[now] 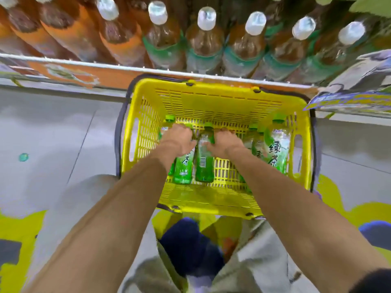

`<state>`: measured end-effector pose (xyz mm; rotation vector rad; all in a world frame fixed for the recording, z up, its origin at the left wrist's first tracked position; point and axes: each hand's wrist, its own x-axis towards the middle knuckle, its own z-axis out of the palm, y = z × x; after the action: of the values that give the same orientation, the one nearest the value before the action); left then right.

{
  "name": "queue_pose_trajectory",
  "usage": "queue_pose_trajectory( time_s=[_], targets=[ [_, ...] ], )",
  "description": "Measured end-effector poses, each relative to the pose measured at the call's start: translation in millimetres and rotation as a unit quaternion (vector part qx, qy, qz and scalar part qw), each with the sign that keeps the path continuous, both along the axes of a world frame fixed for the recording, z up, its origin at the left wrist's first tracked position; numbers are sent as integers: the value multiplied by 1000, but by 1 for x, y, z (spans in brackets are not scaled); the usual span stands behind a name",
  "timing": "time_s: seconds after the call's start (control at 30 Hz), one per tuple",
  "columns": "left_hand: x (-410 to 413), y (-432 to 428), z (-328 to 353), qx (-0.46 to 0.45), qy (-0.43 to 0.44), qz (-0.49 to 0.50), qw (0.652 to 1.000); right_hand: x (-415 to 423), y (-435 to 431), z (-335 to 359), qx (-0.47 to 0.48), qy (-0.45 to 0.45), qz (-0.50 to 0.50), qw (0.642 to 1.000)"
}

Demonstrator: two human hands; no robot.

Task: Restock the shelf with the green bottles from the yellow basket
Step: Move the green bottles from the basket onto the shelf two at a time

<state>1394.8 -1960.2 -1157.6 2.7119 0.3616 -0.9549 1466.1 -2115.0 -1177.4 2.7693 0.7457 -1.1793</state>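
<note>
Head view shows both hands down in the basket [211, 98] on the floor under the shelf [148, 69], left hand [179, 138] and right hand [227, 140] each clenched round a bottle [204, 163] neck, apparently for lifting straight up between the walls.

Basket [215, 98] glossy slotted plastic (yellow); bottles [204, 163] clear plastic.

hands [203, 140] hide bottle necks | shelf bottles [203, 39] cropped at top | labels blurred
</note>
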Motion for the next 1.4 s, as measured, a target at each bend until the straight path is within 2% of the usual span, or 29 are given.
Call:
queue_pose_trajectory(
  time_s=[0.17,0.3,0.37,0.63,0.73,0.87,1.03,1.17,1.4],
  targets=[
    [4,-3,-21,8,-16,23,1000,4,6,-8,14,35,-16,999],
    [0,-10,-23,8,-56,51,997,8,2,-13,68,95,-111,987],
    [-1,-16,-25,-18,-68,87,994,8,-5,-14,62,118,-149,980],
    [-2,-34,-31,-38,-81,139,986,2,-17,-23,76,126,-242,959],
    [-4,-33,-26,-73,-87,203,972,0,-15,-14,92,132,-261,952],
    [-10,-27,-14,-120,-70,309,941,-4,-11,4,117,127,-261,950],
    [-27,-8,11,-176,-81,363,911,-23,-7,27,175,84,-261,946],
    [-47,3,36,-215,-108,378,894,-34,-8,54,230,62,-223,945],
    [-34,17,125,-281,-164,351,878,-35,-14,150,319,8,-241,917]
  ],
)
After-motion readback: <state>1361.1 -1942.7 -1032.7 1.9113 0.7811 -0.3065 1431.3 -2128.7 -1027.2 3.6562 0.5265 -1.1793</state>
